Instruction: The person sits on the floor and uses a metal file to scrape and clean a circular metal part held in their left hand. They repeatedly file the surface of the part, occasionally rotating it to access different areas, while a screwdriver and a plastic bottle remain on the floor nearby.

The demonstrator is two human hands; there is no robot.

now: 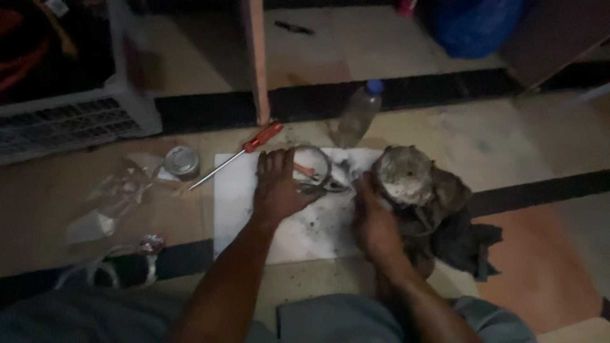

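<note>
My left hand [276,187] lies flat, fingers spread, on a white sheet [232,203] spread on the floor, touching a metal ring [314,155] and a pair of pliers [324,185] with red handles. My right hand [373,219] rests against a dirty round metal part [403,174] that sits on a dark cloth [451,222]. Whether the right hand grips the part or only touches it is hard to tell in the dim light.
A red-handled screwdriver [244,151] lies left of the sheet, next to a small round tin [181,161] and crumpled clear plastic [114,197]. A plastic bottle [357,114] stands behind the sheet beside a wooden post [256,57]. A white grille [70,121] stands far left.
</note>
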